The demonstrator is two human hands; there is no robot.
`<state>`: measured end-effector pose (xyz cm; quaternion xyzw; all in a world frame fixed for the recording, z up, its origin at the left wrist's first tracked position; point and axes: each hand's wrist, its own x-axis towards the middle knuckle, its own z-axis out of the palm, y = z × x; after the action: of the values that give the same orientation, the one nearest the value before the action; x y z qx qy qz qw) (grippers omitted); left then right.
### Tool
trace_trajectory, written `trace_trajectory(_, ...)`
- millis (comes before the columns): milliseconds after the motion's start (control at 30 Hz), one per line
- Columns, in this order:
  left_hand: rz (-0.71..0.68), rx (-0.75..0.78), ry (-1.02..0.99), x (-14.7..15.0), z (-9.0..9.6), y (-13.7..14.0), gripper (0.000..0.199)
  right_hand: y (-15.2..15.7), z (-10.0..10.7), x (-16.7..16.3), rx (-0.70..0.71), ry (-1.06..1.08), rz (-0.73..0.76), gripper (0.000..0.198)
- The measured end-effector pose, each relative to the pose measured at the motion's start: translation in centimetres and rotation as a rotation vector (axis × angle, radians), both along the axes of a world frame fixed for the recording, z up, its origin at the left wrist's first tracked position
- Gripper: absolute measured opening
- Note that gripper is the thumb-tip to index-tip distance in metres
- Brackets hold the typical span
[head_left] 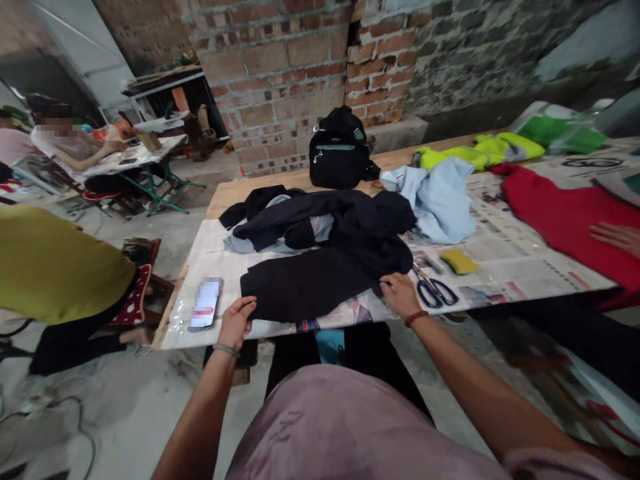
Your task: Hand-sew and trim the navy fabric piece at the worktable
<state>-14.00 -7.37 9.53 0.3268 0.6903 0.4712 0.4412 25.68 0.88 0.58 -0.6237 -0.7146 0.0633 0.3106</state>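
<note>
A black garment [320,277] with grey lining lies bunched on the newspaper-covered table [187,257], one flat leg- or sleeve-like part stretched along the front. My left hand [237,321] pinches the near left corner of that flat part between thumb and fingers. At its near right edge, my right hand [400,295] has its fingers closed on the dark cloth. Dark-handled scissors [436,292] lie just right of my right hand. A phone with a lit screen [205,303] rests left of my left hand.
Beyond the garment stand a black backpack [340,150] and light blue cloth [435,200]. A yellow sponge [459,261] lies past the scissors. At right, another person's hand [617,237] rests on red cloth [565,210]. A person in mustard clothing [60,267] sits at left.
</note>
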Motion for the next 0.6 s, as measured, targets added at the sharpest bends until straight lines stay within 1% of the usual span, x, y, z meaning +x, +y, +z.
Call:
trace_trajectory(100,-0.070,-0.098,-0.199,-1.4,2.2,0.8,0.028,0.1,1.2,1.9,0.029,0.115,-0.055,0.026)
trace_trajectory(167,-0.120,-0.156,-0.333,-1.8,2.7,1.6,0.024,0.4,1.8,3.0,-0.003,0.209,-0.113,0.025)
trace_trajectory(200,-0.109,-0.171,-0.383,-1.8,2.6,2.2,0.021,0.8,2.0,3.3,-0.045,0.243,-0.138,0.023)
trace_trajectory(233,-0.066,-0.172,-0.415,-1.7,2.3,2.8,0.018,1.1,2.1,3.6,-0.100,0.259,-0.159,0.022)
trace_trajectory(300,0.076,-0.128,-0.419,-1.0,1.0,4.0,0.014,2.0,2.0,3.7,-0.203,0.235,-0.200,0.018)
trace_trajectory(333,0.152,-0.090,-0.404,-0.6,0.1,4.5,0.014,2.4,1.8,3.7,-0.217,0.209,-0.227,0.016)
trace_trajectory(367,0.227,-0.042,-0.383,-0.3,-0.7,4.8,0.016,2.6,1.6,3.5,-0.193,0.175,-0.256,0.016)
trace_trajectory(400,0.291,0.013,-0.356,0.0,-1.6,5.0,0.019,2.7,1.5,3.2,-0.130,0.138,-0.281,0.017)
trace_trajectory(467,0.387,0.119,-0.278,0.2,-3.2,4.7,0.025,2.3,1.4,2.4,0.067,0.064,-0.280,0.019)
trace_trajectory(533,0.422,0.189,-0.162,-0.1,-4.3,3.9,0.029,1.3,1.7,1.1,0.222,0.016,-0.199,0.020)
trace_trajectory(600,0.384,0.200,-0.021,-0.6,-4.7,2.9,0.031,0.1,1.9,-0.6,0.287,0.003,-0.071,0.019)
